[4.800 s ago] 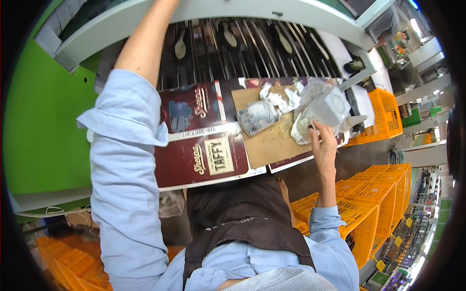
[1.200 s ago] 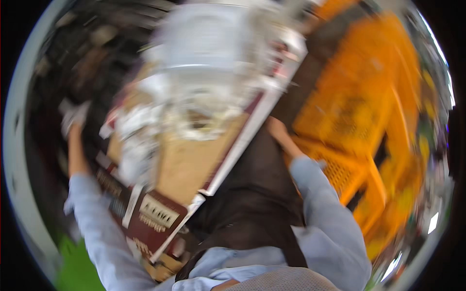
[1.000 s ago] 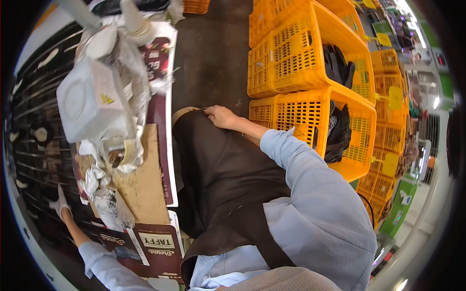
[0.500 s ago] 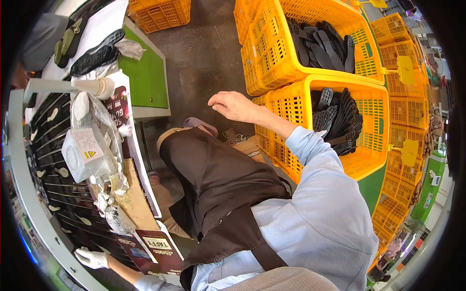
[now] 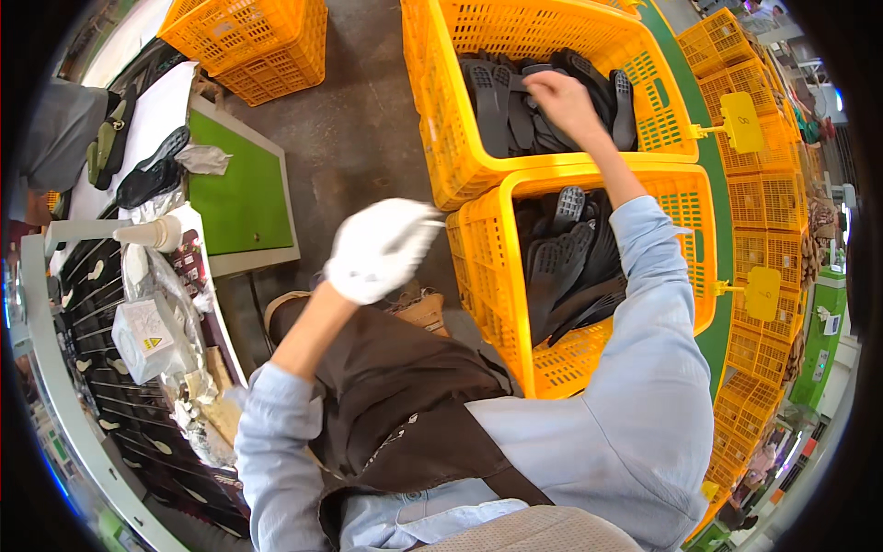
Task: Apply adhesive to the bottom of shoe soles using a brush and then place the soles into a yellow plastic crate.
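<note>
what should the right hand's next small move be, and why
Probably pinch one of the black soles in the far crate: the right hand is over that pile, with its fingertips at or just above it; whether they touch is unclear. The white-gloved left hand is blurred and outside the crates, so the right seems better placed to pick.

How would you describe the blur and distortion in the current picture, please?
Head view: the gloved left hand looks streaked and blurred; head view: the grey frame bows along the dark rim; head view: the black soles look comparatively crisp.
</note>
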`<state>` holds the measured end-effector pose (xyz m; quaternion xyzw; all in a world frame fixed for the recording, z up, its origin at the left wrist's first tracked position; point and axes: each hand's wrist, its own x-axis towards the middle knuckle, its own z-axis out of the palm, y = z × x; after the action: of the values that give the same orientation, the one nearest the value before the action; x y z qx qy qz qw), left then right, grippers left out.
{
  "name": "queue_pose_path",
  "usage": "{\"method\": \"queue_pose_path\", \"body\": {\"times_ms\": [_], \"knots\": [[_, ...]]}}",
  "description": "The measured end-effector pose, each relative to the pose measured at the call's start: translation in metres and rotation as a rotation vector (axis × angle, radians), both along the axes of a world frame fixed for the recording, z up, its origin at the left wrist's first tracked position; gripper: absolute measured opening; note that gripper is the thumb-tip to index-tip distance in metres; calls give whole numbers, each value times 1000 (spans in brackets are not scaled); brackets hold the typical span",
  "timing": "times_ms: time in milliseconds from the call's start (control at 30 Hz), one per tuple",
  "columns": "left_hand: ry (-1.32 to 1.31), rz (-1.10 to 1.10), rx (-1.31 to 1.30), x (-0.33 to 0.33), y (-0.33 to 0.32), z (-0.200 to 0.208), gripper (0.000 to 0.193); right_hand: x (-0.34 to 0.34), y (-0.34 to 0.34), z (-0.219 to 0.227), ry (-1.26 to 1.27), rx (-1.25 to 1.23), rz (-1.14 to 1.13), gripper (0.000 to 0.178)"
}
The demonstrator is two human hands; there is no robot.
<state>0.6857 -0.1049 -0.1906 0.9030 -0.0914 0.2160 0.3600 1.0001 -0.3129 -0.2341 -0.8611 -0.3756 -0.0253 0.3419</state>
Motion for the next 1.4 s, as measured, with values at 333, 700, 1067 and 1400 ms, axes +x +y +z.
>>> {"method": "queue_pose_path", "body": {"times_ms": [333,700,1067,1400], "knots": [[343,-362,295,111,-155,-70,25,198,-232,-100,110,-654,-643,44],[270,-289,84,124,-158,-78,15,293,-260,-181,296,-679,-923,88],[320,-325,157,129,-155,-77,18,300,-266,-205,357,-682,-864,117],[379,-331,173,131,-157,-74,20,298,-273,-195,281,-688,-880,67]]}}
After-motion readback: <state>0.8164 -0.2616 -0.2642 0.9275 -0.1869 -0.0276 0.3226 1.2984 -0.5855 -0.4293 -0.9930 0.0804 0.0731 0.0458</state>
